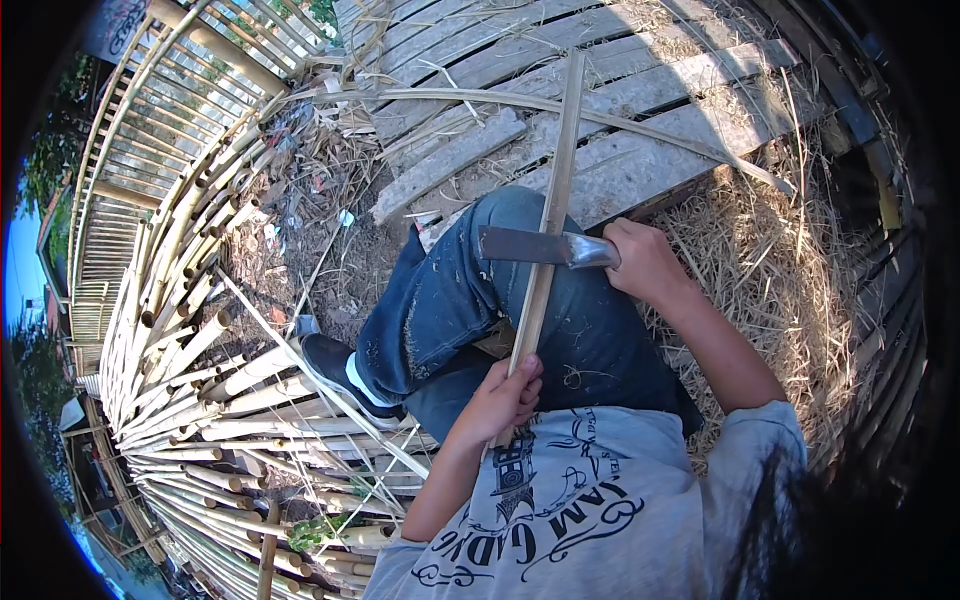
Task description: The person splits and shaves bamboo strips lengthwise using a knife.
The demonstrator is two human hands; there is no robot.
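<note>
A long split bamboo strip (562, 160) runs from my chest across my raised thigh and out over the planks. My left hand (507, 398) is closed round its near end, with the thumb lying along it. In my right hand (643, 262) is the handle of a machete (520, 246) with a broad, blunt-ended dark blade and a shiny metal collar. The blade lies across the bamboo strip above my knee, its tip pointing left. My fingers hide most of the handle.
Weathered planks (640, 170) form a low platform ahead, with another thin bamboo strip (470, 97) lying across them. Many cut bamboo poles (215, 432) are stacked at the left. Shavings (765, 300) cover the ground at the right. A bamboo fence (190, 90) stands at upper left.
</note>
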